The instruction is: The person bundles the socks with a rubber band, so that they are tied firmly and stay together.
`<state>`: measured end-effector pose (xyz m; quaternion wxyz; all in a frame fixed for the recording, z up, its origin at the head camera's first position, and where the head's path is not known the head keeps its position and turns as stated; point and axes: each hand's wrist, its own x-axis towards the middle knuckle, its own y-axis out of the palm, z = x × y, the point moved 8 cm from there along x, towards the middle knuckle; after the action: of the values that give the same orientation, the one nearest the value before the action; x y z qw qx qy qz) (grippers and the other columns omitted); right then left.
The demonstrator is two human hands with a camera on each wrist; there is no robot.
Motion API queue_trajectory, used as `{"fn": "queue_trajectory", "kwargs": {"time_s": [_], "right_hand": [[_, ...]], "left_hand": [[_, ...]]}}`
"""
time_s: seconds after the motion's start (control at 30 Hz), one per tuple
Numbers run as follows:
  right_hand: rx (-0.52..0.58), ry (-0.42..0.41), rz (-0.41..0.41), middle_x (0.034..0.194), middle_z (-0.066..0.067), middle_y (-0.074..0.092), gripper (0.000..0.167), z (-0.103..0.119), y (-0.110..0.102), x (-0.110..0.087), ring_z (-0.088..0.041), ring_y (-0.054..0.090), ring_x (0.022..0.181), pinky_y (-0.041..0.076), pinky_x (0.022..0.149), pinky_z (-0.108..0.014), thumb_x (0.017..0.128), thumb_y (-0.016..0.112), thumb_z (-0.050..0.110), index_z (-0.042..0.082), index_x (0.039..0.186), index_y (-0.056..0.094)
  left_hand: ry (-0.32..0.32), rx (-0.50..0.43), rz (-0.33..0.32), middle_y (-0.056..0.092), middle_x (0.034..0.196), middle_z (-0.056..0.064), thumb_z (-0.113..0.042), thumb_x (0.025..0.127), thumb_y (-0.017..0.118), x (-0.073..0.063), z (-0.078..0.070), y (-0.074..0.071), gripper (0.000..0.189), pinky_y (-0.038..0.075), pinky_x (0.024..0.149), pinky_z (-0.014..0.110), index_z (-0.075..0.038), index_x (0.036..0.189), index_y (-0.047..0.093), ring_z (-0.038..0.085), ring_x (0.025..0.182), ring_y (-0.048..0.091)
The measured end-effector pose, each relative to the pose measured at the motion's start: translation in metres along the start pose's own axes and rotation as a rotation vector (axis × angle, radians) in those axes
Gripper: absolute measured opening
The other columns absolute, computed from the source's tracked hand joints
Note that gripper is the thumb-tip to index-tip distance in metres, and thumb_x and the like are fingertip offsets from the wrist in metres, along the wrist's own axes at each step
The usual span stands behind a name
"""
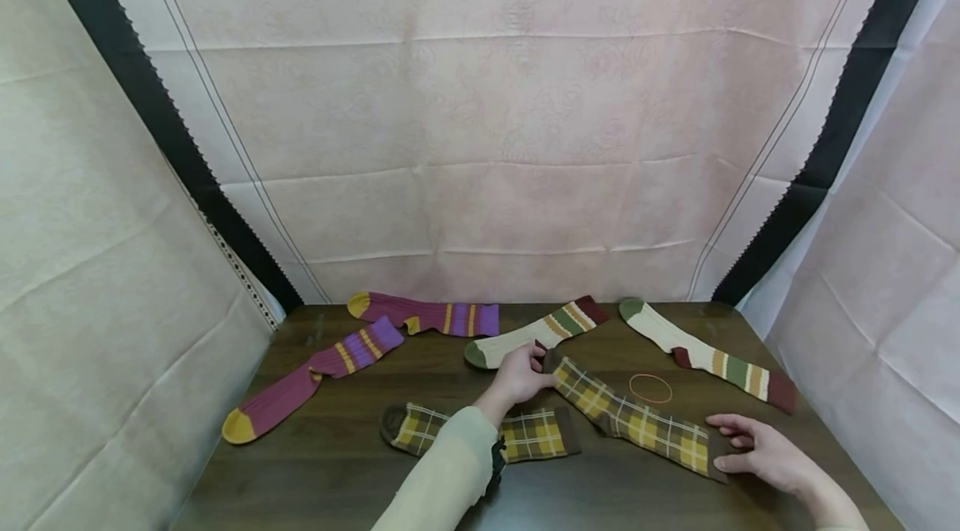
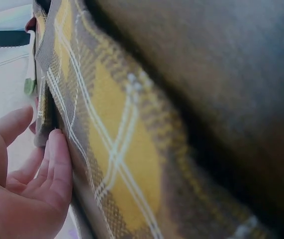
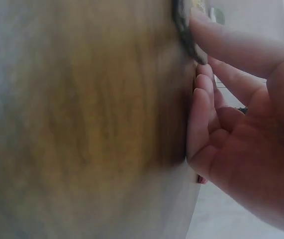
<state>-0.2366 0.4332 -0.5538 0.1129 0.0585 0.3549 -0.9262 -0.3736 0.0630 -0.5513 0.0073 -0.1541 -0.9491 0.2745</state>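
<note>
A yellow and brown plaid sock (image 1: pixel 637 418) lies slantwise on the table, its dark toe toward the back left and its brown cuff toward the front right. My left hand (image 1: pixel 519 374) holds the toe, thumb on the near side and fingers behind. At the other end, the thumb of my right hand (image 1: pixel 765 452) rests on the cuff while the index finger reaches along its far corner. A matching plaid sock (image 1: pixel 536 435) lies nearer me, partly hidden under my left forearm; its pattern fills much of the left wrist view (image 2: pixel 117 149).
Two purple socks with yellow toes (image 1: pixel 281 402) (image 1: pixel 427 314) lie at the left. Behind my hands is a cream striped sock (image 1: pixel 517 343), with its match (image 1: pixel 701 352) at the right. A thin rubber band (image 1: pixel 651 376) sits between. Pale fabric walls (image 1: pixel 480 214) enclose the dark table (image 1: pixel 345 489).
</note>
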Motion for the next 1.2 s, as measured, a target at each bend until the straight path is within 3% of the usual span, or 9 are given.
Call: {"fn": "queue_trajectory", "kwargs": {"time_s": [0.13,0.3,0.4,0.53,0.63,0.83,1.0,1.2], "right_hand": [[0.001,-0.014,-0.006,0.131,-0.026,0.063,0.061,0.002,0.000,0.001,-0.021,0.060,0.112,0.053,0.085,-0.025,0.092,0.085,0.011,-0.015,0.139,0.057],[0.036,-0.009,-0.001,0.120,-0.013,0.063,0.056,0.000,0.002,0.000,-0.007,0.055,0.101,0.051,0.081,-0.024,0.089,0.086,0.009,-0.013,0.135,0.061],[0.095,-0.011,0.034,0.110,-0.009,0.057,0.054,-0.001,0.005,0.001,-0.006,0.050,0.091,0.048,0.075,-0.025,0.090,0.084,0.005,-0.016,0.133,0.059],[0.119,-0.014,0.063,0.100,-0.007,0.053,0.050,0.000,0.008,0.003,-0.008,0.047,0.085,0.045,0.071,-0.026,0.091,0.081,0.002,-0.021,0.128,0.057],[0.077,-0.020,0.056,0.097,-0.005,0.054,0.046,0.002,0.008,0.003,-0.007,0.048,0.085,0.045,0.072,-0.025,0.091,0.081,0.003,-0.021,0.124,0.060],[0.005,-0.021,0.036,0.099,-0.005,0.060,0.034,0.004,0.001,0.003,-0.008,0.052,0.087,0.047,0.073,-0.025,0.094,0.079,0.008,-0.014,0.116,0.065],[-0.046,0.018,0.008,0.109,-0.008,0.069,0.034,0.005,-0.004,0.005,-0.017,0.060,0.099,0.053,0.077,-0.026,0.099,0.076,0.016,-0.011,0.117,0.067],[0.005,0.019,0.005,0.104,-0.006,0.065,0.031,0.005,-0.004,0.006,-0.012,0.056,0.091,0.051,0.072,-0.027,0.102,0.072,0.014,-0.011,0.118,0.064]], "left_hand": [[0.013,-0.002,-0.008,0.067,0.100,0.006,-0.018,0.090,0.088,0.001,0.000,-0.001,0.042,0.056,0.083,0.039,-0.001,0.125,0.071,0.020,0.090,0.062],[0.016,-0.038,-0.025,0.066,0.091,0.004,-0.012,0.089,0.088,-0.002,-0.001,0.000,0.032,0.054,0.077,0.033,-0.001,0.114,0.073,0.015,0.082,0.060],[0.000,-0.065,-0.036,0.065,0.087,0.002,-0.004,0.088,0.087,-0.003,0.000,0.001,0.028,0.054,0.074,0.031,-0.004,0.111,0.073,0.014,0.079,0.059],[-0.010,-0.090,-0.050,0.064,0.086,0.002,0.006,0.084,0.085,-0.004,-0.001,0.001,0.036,0.054,0.071,0.031,-0.004,0.116,0.071,0.015,0.076,0.059],[0.001,-0.091,-0.057,0.064,0.086,0.004,0.008,0.083,0.082,-0.005,-0.004,0.001,0.045,0.052,0.069,0.031,-0.001,0.124,0.067,0.017,0.075,0.058],[-0.013,-0.098,-0.025,0.064,0.096,0.004,0.001,0.087,0.079,-0.003,-0.004,0.003,0.049,0.052,0.071,0.032,0.000,0.134,0.065,0.017,0.083,0.058],[-0.040,-0.161,-0.003,0.062,0.095,0.007,-0.001,0.091,0.075,-0.005,-0.004,0.004,0.037,0.053,0.061,0.031,-0.001,0.127,0.066,0.018,0.072,0.060],[-0.038,-0.257,0.011,0.061,0.097,0.008,0.004,0.092,0.072,-0.007,0.001,0.007,0.027,0.056,0.056,0.031,-0.001,0.119,0.066,0.019,0.067,0.063]]}}
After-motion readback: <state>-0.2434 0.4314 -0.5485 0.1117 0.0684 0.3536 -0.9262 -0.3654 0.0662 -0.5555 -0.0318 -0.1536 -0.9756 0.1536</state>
